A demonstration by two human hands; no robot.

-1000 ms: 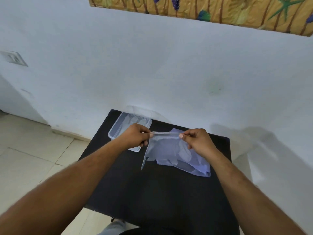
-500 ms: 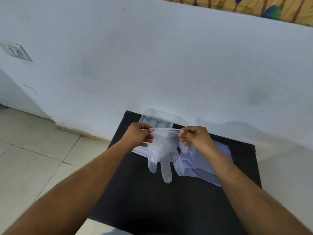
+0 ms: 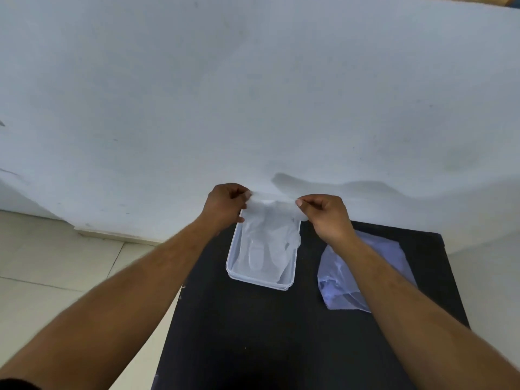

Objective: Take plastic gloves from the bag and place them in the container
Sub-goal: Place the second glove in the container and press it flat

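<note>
A clear plastic glove (image 3: 267,229) hangs by its cuff between my two hands, fingers pointing down into the clear rectangular container (image 3: 292,273). My left hand (image 3: 225,205) pinches the cuff's left corner and my right hand (image 3: 326,215) pinches the right corner, both above the container's far end. The glove's fingers lie over other clear gloves inside the container. The bluish plastic bag (image 3: 337,285) lies flat to the right, partly under my right forearm.
The container and bag rest on a small black table (image 3: 253,333) pushed against a white wall (image 3: 253,94). Beige floor tiles (image 3: 56,263) lie to the left, below the table's left edge.
Both hands have carried the glove from above the bag leftward and away, over the container, and lowered its fingers into it. The camera view has tilted down and shifted.
</note>
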